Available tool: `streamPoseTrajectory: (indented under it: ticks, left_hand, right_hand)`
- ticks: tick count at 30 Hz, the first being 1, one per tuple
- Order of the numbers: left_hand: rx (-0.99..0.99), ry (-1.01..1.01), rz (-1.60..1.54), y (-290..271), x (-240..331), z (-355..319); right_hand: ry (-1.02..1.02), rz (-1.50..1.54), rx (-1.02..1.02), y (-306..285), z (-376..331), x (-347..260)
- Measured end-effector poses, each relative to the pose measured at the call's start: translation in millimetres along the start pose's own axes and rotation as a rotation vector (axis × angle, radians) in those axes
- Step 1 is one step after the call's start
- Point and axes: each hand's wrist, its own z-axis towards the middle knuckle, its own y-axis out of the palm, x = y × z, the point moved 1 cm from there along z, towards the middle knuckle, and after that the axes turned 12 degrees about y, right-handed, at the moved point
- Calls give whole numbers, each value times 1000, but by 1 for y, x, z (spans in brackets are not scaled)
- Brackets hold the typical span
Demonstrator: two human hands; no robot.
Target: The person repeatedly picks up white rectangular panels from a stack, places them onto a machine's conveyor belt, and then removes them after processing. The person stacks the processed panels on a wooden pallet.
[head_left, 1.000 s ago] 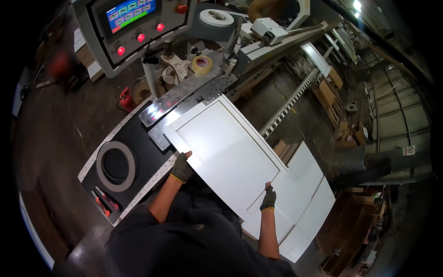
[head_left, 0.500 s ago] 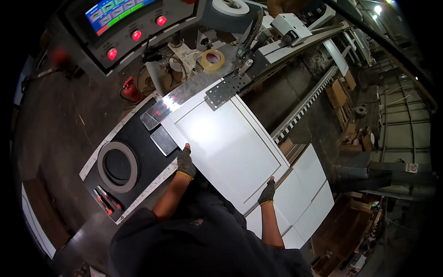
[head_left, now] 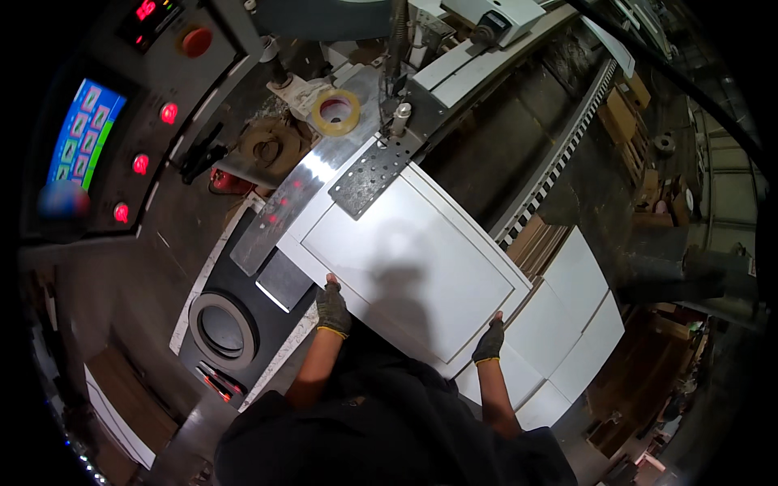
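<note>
A white cabinet door (head_left: 405, 251) with a raised border lies flat in front of me, its far end reaching under a dark perforated plate (head_left: 373, 178). My left hand (head_left: 332, 310), in a dark fingerless-looking glove with a yellow cuff, grips the near left edge, thumb on top. At the near right corner my right hand (head_left: 489, 340), gloved alike, holds the edge the same way. The fingers beneath the door are hidden. A shiny metal strip (head_left: 312, 182) runs along the door's left end, and a small grey metal block (head_left: 284, 279) sits beside that corner.
More white panels (head_left: 551, 332) are stacked at the right. A dark ring (head_left: 194, 328) and red-handled tools (head_left: 217, 382) lie on the black worktop at left. A tape roll (head_left: 335, 112) rests on the machine. A lit control panel (head_left: 121, 146) stands upper left; a toothed rail (head_left: 559, 154) runs right.
My view has swung, so the control panel shows further left and more fully. A shadow now falls across the door. Both hands keep their hold; I cannot tell whether the door slid.
</note>
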Motion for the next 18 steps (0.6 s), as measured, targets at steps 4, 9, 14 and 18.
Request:
streamPoseTrajectory:
  ticks: [4,9,14,18]
  left_hand:
    - [2,-43,-72,38,9,2]
    - [-52,-180,-204,97,59,-32]
    - [-79,-108,-29,129,45,-19]
    - [-190,28,260,153,28,8]
  right_hand:
    - [11,-10,6,22,6,-35]
    - [37,-56,-16,13,46,-58]
    - [-50,-139,69,24,79,-85]
    - [7,-31,-88,30,112,-107]
